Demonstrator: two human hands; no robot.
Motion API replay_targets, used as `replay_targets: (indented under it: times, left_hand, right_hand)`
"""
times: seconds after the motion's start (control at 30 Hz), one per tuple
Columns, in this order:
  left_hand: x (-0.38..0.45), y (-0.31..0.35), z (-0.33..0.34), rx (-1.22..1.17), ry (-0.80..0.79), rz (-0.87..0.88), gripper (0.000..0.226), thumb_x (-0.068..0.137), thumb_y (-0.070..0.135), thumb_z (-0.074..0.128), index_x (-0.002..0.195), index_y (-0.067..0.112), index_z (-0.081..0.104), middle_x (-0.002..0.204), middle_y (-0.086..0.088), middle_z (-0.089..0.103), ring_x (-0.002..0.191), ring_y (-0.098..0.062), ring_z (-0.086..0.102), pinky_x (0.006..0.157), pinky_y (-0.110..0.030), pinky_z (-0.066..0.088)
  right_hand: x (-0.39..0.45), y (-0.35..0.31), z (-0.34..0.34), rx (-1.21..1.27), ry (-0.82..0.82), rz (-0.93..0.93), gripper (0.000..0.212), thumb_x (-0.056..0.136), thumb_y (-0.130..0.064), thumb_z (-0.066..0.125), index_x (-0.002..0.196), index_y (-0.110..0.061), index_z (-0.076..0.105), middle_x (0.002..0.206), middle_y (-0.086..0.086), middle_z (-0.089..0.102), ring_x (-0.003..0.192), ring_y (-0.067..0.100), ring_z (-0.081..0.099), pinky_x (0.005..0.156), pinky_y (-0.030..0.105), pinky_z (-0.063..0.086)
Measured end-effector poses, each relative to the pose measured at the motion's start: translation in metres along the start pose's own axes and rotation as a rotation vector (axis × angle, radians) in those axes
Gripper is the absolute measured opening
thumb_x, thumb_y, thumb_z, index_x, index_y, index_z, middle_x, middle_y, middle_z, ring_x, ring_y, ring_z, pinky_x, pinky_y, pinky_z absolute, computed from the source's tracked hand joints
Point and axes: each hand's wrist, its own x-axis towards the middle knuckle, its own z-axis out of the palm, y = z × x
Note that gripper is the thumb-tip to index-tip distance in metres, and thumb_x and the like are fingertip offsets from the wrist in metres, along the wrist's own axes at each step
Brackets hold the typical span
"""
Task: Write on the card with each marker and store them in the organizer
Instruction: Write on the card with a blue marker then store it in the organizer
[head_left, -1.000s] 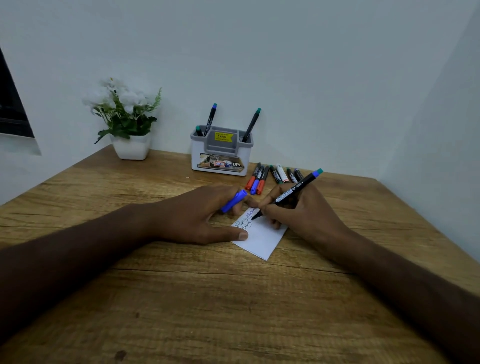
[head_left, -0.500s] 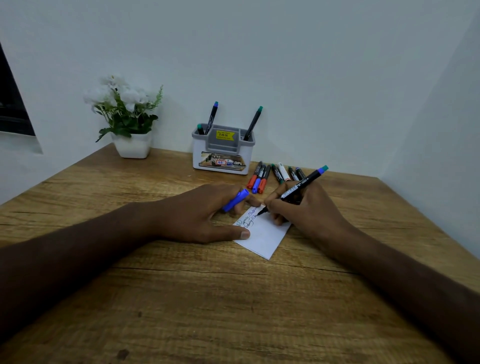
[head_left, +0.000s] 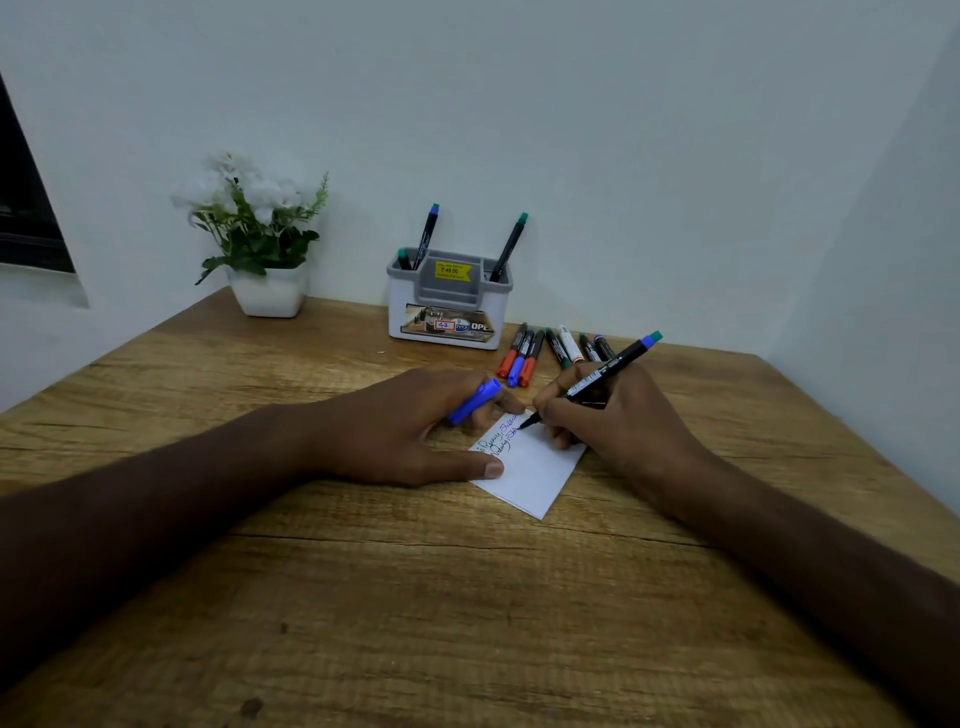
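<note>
The right hand (head_left: 618, 415) grips a black marker (head_left: 605, 376) like a pencil, and its tip touches the white card (head_left: 535, 470). The card lies flat on the wooden table (head_left: 467, 597), right between the two hands. The left hand (head_left: 410, 426) holds a blue cap (head_left: 474, 401) in its curled fingers, and its thumb presses down on the near left edge of the card to keep it from sliding.

The card already has two short lines of writing at its far end, just by the marker tip. The rest of the card is blank. So I think the job is partly done, and this marker is in the middle of its turn.

Just past both hands, a bunch of loose markers (head_left: 550, 351) lies on the table. Some have red caps, one has a blue cap, and others look dark or white. I cannot tell which of them have been used. They most likely need their turn on the card and then a place to stand.

Farther away, beyond the left hand's fingers, stands the organizer (head_left: 447, 306), a white and grey box with slots. Three markers stand in it. A blue-tipped marker (head_left: 427, 236) and a short green-tipped marker (head_left: 403, 259) are on its left side. A tall green-tipped marker (head_left: 509, 247) leans in the slot on its right side. The middle part looks empty from here, but I cannot see down into it.
</note>
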Motion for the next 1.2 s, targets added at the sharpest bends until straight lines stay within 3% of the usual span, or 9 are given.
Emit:
replay_targets:
  times: [0.23,0.4,0.47,0.57,0.67,0.73,0.83,1.0,1.2]
  left_hand:
    - [0.0001,0.0003,-0.0001,0.006,-0.004,-0.012,0.033,0.086,0.073,0.060,0.097,0.045,0.045,0.101,0.022,0.052,0.093,-0.003,0.052,0.083,-0.028,0.048]
    - [0.0008,0.0017,-0.0005,0.034,-0.014,-0.035,0.050,0.084,0.074,0.056,0.114,0.035,0.052,0.107,0.016,0.055,0.096,-0.005,0.053,0.084,-0.028,0.048]
    - [0.0003,0.0027,-0.0008,0.028,-0.010,-0.029,0.041,0.085,0.074,0.057,0.107,0.041,0.049,0.104,0.019,0.054,0.095,-0.004,0.053,0.084,-0.027,0.048]
    - [-0.0006,0.0018,-0.0012,0.026,-0.017,-0.038,0.045,0.085,0.074,0.057,0.113,0.039,0.051,0.110,0.016,0.056,0.099,-0.005,0.054,0.090,-0.033,0.050]
    - [-0.0003,0.0025,-0.0014,0.029,-0.028,-0.032,0.050,0.085,0.073,0.058,0.123,0.042,0.048,0.118,0.021,0.054,0.104,-0.001,0.052,0.092,-0.027,0.046]
    - [0.0002,0.0017,-0.0012,0.041,-0.024,-0.027,0.045,0.086,0.073,0.058,0.118,0.045,0.046,0.112,0.026,0.052,0.103,0.002,0.051,0.089,-0.025,0.043]
    - [0.0004,-0.0012,-0.0006,0.053,-0.002,-0.025,0.038,0.086,0.080,0.056,0.101,0.046,0.045,0.106,0.020,0.055,0.099,-0.004,0.055,0.089,-0.035,0.051]
    - [-0.0007,0.0004,-0.0006,0.039,-0.010,-0.031,0.070,0.078,0.087,0.049,0.121,0.032,0.055,0.111,0.012,0.060,0.102,-0.011,0.058,0.092,-0.044,0.053]
    - [-0.0027,0.0020,-0.0011,0.029,0.004,-0.031,0.066,0.080,0.085,0.051,0.117,0.030,0.057,0.106,0.011,0.061,0.098,-0.012,0.059,0.089,-0.045,0.053]
  right_hand:
    - [0.0005,-0.0001,0.0000,-0.008,0.014,0.005,0.004,0.091,-0.010,0.075,0.090,-0.006,0.077,0.074,0.009,0.080,0.069,0.019,0.077,0.076,0.038,0.066]
    - [-0.0001,-0.0002,0.0008,0.012,0.008,0.021,0.003,0.093,-0.012,0.077,0.094,-0.009,0.077,0.076,0.008,0.080,0.072,0.021,0.078,0.077,0.036,0.066]
    - [0.0009,0.0006,0.0005,0.014,0.016,0.023,0.003,0.092,-0.010,0.076,0.093,-0.008,0.077,0.074,0.008,0.080,0.070,0.020,0.077,0.077,0.037,0.066]
    - [0.0020,0.0010,0.0001,-0.001,0.027,0.016,0.004,0.092,-0.011,0.076,0.092,-0.007,0.077,0.074,0.008,0.080,0.070,0.021,0.077,0.079,0.040,0.066]
    - [0.0017,0.0011,-0.0004,0.025,0.023,0.022,0.003,0.092,-0.009,0.076,0.094,-0.006,0.077,0.075,0.010,0.080,0.070,0.020,0.077,0.078,0.038,0.066]
    - [0.0022,0.0019,-0.0004,0.033,0.032,0.027,0.004,0.092,-0.008,0.076,0.094,-0.006,0.077,0.076,0.011,0.080,0.070,0.021,0.077,0.078,0.039,0.066]
    - [0.0033,0.0031,-0.0002,0.024,0.035,0.026,0.005,0.091,-0.010,0.077,0.095,-0.006,0.077,0.077,0.011,0.080,0.072,0.022,0.078,0.079,0.040,0.066]
    - [0.0037,0.0041,-0.0005,0.020,0.049,0.032,0.006,0.093,-0.011,0.077,0.091,-0.005,0.079,0.076,0.011,0.080,0.071,0.023,0.078,0.081,0.043,0.066]
    - [0.0048,0.0048,0.0006,0.020,0.065,0.035,0.008,0.093,-0.011,0.076,0.088,-0.005,0.079,0.076,0.011,0.080,0.072,0.024,0.078,0.087,0.052,0.066]
